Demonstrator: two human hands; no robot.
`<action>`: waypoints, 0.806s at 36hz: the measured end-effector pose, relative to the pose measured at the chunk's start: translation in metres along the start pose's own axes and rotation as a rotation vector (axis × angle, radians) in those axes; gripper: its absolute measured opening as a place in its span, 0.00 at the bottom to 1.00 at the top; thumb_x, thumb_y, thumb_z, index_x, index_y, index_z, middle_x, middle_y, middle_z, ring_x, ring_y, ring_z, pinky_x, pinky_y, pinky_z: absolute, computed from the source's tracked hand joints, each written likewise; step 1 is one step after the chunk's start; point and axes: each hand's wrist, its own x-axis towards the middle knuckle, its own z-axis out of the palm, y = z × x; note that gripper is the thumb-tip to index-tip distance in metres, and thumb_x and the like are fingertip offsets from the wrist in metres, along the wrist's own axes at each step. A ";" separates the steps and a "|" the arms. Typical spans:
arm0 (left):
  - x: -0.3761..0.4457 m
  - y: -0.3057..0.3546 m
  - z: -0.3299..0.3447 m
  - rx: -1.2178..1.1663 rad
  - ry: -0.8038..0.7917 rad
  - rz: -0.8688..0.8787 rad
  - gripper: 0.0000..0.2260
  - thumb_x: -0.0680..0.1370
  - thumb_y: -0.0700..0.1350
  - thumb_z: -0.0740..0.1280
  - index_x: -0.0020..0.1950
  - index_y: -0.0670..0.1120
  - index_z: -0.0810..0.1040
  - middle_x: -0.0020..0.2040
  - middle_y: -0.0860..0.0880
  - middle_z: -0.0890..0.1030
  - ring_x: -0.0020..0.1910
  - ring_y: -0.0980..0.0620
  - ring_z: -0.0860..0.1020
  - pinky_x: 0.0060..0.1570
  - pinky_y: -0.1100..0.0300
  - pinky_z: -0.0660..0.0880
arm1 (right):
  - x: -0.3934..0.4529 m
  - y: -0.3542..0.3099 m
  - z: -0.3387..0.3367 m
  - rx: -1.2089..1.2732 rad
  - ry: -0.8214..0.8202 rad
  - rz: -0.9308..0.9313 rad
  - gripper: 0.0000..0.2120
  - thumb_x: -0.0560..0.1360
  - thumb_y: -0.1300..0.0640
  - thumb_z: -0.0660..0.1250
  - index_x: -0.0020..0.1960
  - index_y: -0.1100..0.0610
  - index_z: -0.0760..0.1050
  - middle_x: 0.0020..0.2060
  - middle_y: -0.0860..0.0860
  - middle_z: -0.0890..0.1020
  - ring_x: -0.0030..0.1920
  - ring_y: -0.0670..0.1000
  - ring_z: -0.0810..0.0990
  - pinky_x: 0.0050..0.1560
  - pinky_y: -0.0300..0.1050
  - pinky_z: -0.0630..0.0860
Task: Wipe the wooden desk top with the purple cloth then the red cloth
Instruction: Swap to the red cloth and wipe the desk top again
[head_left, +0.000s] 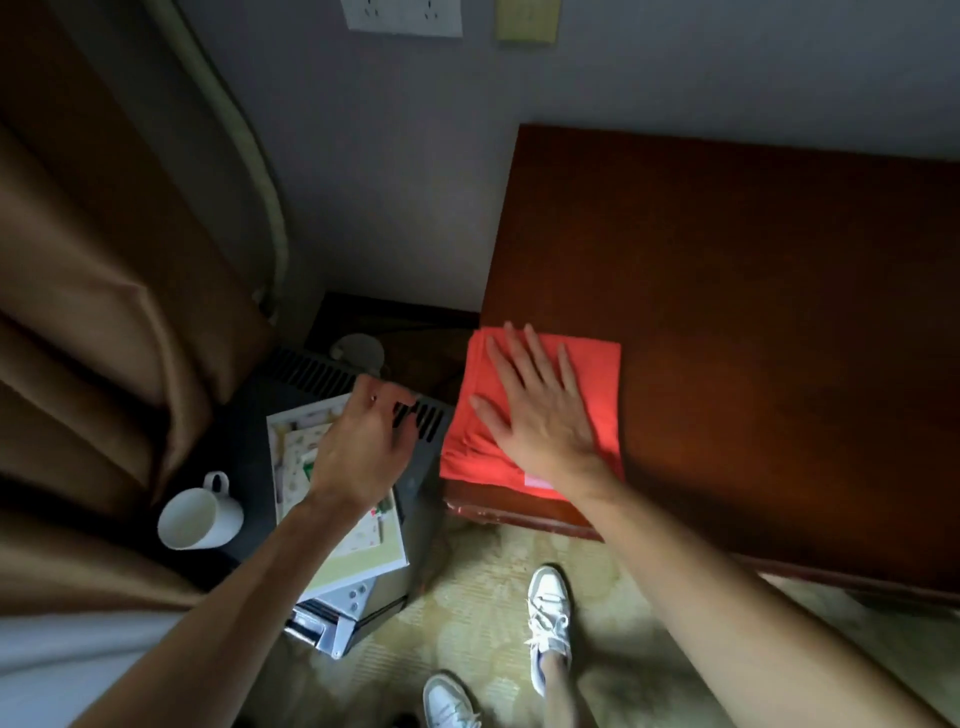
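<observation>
Two white sneakers stood nearest, on a pale patterned carpet.

Left hand: held in the air above a low dark cabinet, fingers loosely curled and parted, gripping nothing.

Below that hand, on the cabinet top: a stack of white printed cards or booklets. To their left, a white mug, upright, handle toward the far side. At the cabinet's near corner, a small metallic item, too unclear to identify.

Right hand: laid flat, palm down, fingers straight and spread, pressing on the red cloth.

The red cloth was folded to a rough square and lay on the near left corner of the wooden desk top, its left edge at the desk's left edge and its near edge at the desk's front edge. The rest of the visible desk surface was dark reddish-brown and ran to the right.

Left side: brown curtain, hanging in folds.

Farthest: a grey wall, carrying a white socket plate and a yellowish plate at the top.
</observation>
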 end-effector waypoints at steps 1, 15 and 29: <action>0.001 -0.001 0.002 -0.027 0.001 0.018 0.09 0.80 0.44 0.66 0.59 0.45 0.77 0.59 0.44 0.71 0.47 0.39 0.80 0.39 0.49 0.74 | -0.007 -0.001 -0.001 -0.002 0.000 -0.010 0.36 0.82 0.34 0.47 0.83 0.52 0.55 0.83 0.53 0.55 0.83 0.55 0.50 0.81 0.62 0.49; 0.032 0.018 0.011 -0.177 0.028 0.326 0.14 0.82 0.52 0.57 0.58 0.45 0.75 0.54 0.49 0.73 0.48 0.54 0.79 0.43 0.58 0.74 | -0.016 0.047 -0.010 -0.029 -0.068 -0.406 0.33 0.82 0.32 0.53 0.82 0.43 0.57 0.83 0.48 0.57 0.83 0.50 0.49 0.81 0.62 0.46; 0.126 0.080 0.063 -0.082 0.145 0.363 0.10 0.80 0.47 0.62 0.60 0.46 0.76 0.55 0.48 0.74 0.52 0.46 0.76 0.50 0.49 0.73 | 0.275 0.187 -0.038 -0.071 -0.109 -0.423 0.36 0.80 0.31 0.49 0.83 0.46 0.57 0.82 0.50 0.60 0.83 0.53 0.55 0.80 0.61 0.48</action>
